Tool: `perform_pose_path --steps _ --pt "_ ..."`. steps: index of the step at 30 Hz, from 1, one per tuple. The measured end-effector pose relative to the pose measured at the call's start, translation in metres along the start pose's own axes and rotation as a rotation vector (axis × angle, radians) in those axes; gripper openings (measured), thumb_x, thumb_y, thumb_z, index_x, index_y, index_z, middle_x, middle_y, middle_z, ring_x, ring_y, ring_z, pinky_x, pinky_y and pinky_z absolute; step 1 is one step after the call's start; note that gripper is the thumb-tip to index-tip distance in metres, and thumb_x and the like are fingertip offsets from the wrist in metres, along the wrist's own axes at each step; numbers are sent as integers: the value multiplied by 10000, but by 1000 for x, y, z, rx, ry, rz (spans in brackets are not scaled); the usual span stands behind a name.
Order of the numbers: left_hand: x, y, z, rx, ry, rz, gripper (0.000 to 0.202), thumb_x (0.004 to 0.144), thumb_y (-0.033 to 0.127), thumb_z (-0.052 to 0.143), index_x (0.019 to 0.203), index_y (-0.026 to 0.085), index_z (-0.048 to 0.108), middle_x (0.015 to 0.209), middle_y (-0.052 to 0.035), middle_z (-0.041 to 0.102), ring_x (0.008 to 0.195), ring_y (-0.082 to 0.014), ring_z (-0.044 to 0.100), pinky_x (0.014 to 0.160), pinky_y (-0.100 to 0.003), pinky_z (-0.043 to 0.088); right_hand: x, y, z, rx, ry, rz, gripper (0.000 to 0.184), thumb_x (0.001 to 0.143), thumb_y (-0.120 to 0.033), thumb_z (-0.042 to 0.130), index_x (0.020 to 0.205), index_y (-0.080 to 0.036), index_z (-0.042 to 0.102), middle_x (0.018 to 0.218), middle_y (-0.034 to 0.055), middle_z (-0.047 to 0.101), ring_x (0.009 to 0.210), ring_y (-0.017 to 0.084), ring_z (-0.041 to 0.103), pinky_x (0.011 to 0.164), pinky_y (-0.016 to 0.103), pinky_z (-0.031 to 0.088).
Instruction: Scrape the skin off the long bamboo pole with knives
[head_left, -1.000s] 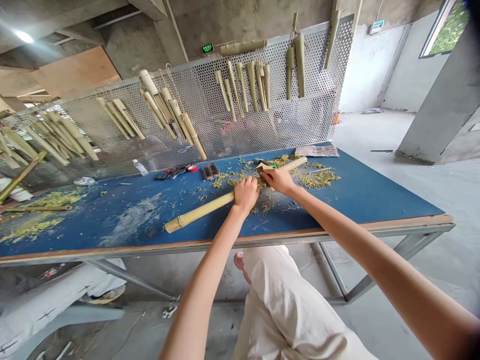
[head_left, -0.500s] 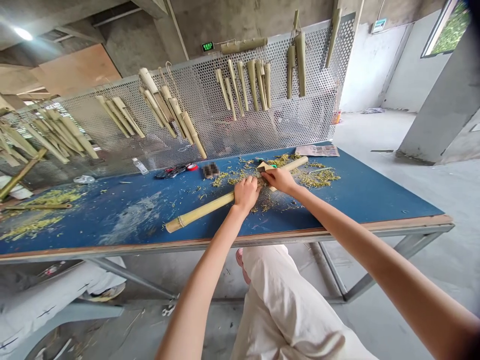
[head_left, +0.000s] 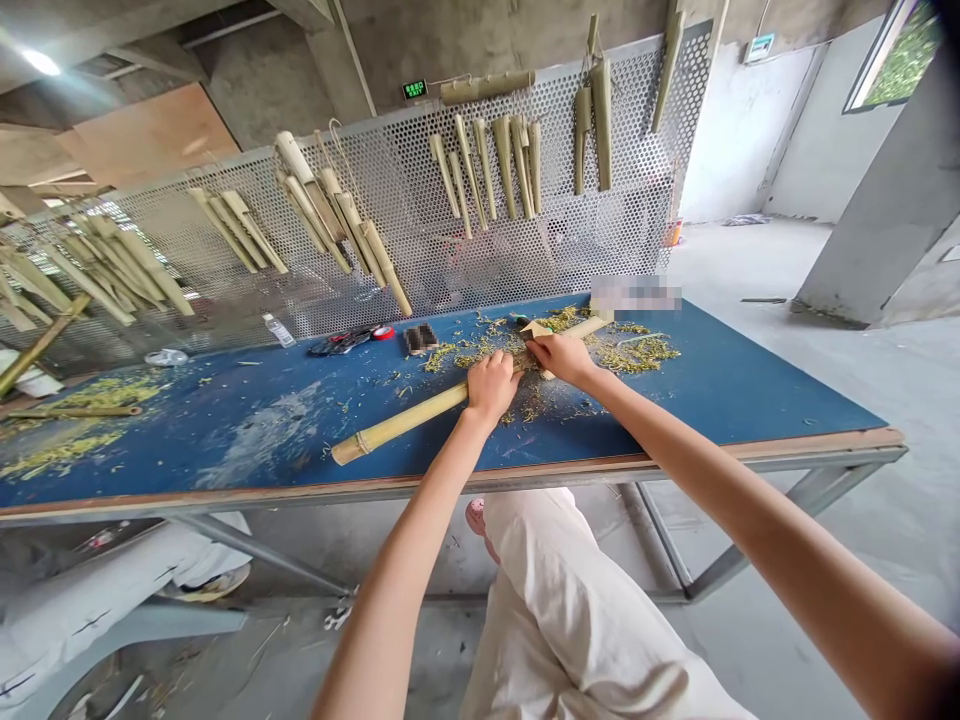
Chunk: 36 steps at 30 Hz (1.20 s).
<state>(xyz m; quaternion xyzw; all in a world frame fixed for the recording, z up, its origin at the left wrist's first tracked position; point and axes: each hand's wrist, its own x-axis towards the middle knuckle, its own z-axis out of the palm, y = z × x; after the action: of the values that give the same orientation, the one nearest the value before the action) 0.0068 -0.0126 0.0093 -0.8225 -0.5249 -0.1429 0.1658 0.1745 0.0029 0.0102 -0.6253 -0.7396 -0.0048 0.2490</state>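
The left hand (head_left: 492,388) holds the bamboo pole (head_left: 405,424) on the counter (head_left: 750,390), the right hand (head_left: 559,358) pinching a tan sheet (head_left: 535,330) over it.

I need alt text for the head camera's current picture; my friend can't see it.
A person's left hand holds a bamboo pole on a blue table while the right hand holds a tan sheet at it, among yellowish shavings; bamboo pieces hang on a perforated panel behind.

Perforated panel (head_left: 630,215) hung with bamboo pieces (head_left: 504,168).
Clear bottle (head_left: 278,331) and red ring (head_left: 383,332) noted on tabletop (head_left: 750,390); green sign (head_left: 414,90) lit beyond.
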Motion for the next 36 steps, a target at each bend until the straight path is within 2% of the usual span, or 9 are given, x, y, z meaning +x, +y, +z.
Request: perform_pose_path --steps 4,7,11,17,21,25,28,31,36 --pt "1 -1 2 10 3 -2 249 994 363 597 1125 170 685 1119 -130 705 1075 -261 663 854 -349 497 1 3 1 95 -56 -26 474 1081 -377 356 903 -147 730 858 107 755 696 179 620 608 263 322" --pt "1 -2 3 14 3 0 267 992 375 600 1122 158 684 1120 -133 704 1065 -261 664 843 -353 497 1 4 2 61 -21 1 449 1071 -372 382 908 -139 731 854 117 752 682 181 612 590 265 308" --pt "1 -2 2 12 1 0 255 990 362 609 1113 152 684 1131 -134 707 1068 -261 671 842 -348 495 1 3 3 88 -67 -17 447 1071 -362 393 885 -137 731 852 109 752 665 169 605 572 261 303" --pt "0 -1 1 17 -5 -2 255 993 358 607 1123 151 679 1140 -132 708 1067 -261 674 836 -346 494 3 3 4 62 -71 -11 438 1068 -373 412 892 -144 742 881 120 762 708 179 642 595 252 336" --pt "0 -1 1 19 1 1 255 994 356 603 1131 154 677 1156 -135 703 1081 -259 669 845 -346 494 2 5 1 21 -16 23 421 1062 -359 426 891 -138 741 870 127 761 726 194 651 600 258 336" --pt "0 -1 1 19 -5 -2 240 994 348 598 1128 165 680 1151 -133 704 1079 -263 669 855 -357 497 -1 4 -2 132 -103 -49 484 1077 -362 389 802 -146 724 814 105 751 667 164 627 598 246 350" --pt "0 -1 0 18 -6 -15 246 994 350 599 1135 164 679 1155 -133 704 1084 -263 670 861 -357 499 -2 3 -1 73 -41 -11 447 1069 -385 423 855 -149 736 829 108 752 685 174 631 596 250 335" --pt "0 -1 0 17 -4 -13 257 996 351 596 1138 152 677 1160 -133 705 1083 -261 671 856 -355 501 0 4 2 78 -70 -12 450 1075 -405 408 894 -159 738 831 99 755 701 174 643 587 245 331" --pt "1 -1 1 13 -7 -10 254 991 356 609 1131 155 677 1141 -132 710 1079 -263 672 846 -353 501 2 7 4 -40 -26 25 394 1066 -384 414 983 -157 725 898 120 761 757 206 668 586 263 316"
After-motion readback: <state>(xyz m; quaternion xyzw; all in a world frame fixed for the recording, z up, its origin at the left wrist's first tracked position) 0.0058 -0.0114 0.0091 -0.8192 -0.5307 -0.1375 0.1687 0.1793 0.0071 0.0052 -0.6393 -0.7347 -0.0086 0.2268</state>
